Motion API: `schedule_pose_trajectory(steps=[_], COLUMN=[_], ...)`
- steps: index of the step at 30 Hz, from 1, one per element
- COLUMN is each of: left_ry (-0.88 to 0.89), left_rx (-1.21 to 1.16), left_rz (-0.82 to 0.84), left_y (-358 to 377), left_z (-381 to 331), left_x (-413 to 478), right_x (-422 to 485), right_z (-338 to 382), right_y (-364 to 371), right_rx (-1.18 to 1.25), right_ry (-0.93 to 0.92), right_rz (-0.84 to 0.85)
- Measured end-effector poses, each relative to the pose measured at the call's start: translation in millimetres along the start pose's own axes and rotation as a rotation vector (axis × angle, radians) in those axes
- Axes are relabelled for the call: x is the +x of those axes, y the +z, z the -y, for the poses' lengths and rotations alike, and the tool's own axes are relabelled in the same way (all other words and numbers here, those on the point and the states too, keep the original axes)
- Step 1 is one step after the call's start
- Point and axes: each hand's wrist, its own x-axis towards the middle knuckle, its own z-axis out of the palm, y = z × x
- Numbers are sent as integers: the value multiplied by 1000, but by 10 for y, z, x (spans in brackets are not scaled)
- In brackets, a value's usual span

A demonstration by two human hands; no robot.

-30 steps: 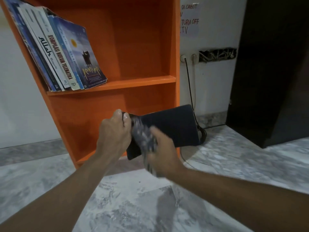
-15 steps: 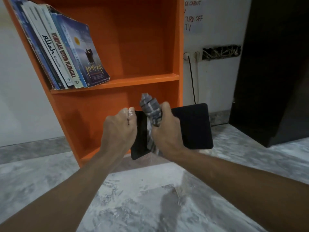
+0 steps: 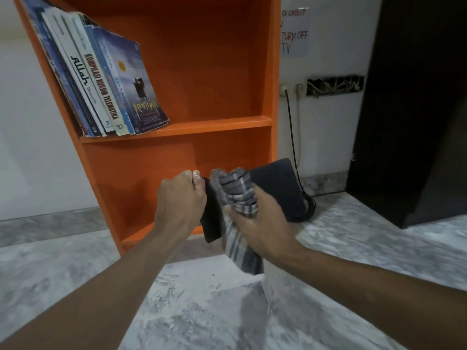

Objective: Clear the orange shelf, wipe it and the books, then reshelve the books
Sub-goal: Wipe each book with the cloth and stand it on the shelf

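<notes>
Grips dark book (image 3: 275,188) in left hand (image 3: 180,200), before orange shelf (image 3: 177,128) | clutches plaid cloth (image 3: 237,194) against cover in right hand (image 3: 262,223) | inside shelf, leaning books (image 3: 101,79)

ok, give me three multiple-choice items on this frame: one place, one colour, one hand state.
1. Where do the leaning books stand? A bottom compartment; B upper board of the orange shelf, left end; C upper board, right end.
2. Colour of the book the left hand grips? A white; B orange; C dark.
3. The right hand? A grips the checked cloth; B open, empty; C hangs idle.
Answers: B, they lean on the left side panel; C, its cover is near black; A, fingers curl round the cloth against the cover.
</notes>
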Motion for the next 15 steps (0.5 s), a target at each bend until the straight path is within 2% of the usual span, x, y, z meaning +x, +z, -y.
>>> schedule_pose_trajectory(steps=[2, 7, 10, 13, 15], left_ry=[-68, -344, -381, -372, -391], left_rx=[-72, -300, -422, -430, -439], left_rz=[86, 218, 335, 360, 365], left_y=[-3, -89, -113, -136, -149], left_z=[-18, -18, -78, -113, -130], left_x=[52, 57, 40, 59, 64], right_x=[-65, -123, -132, -108, -45], right_z=[21, -40, -36, -9, 2], right_y=[71, 53, 57, 8, -77], right_rx=[0, -195, -330, -270, -212], right_ry=[-40, -113, -125, -80, 24], right_rz=[132, 248, 141, 47, 14])
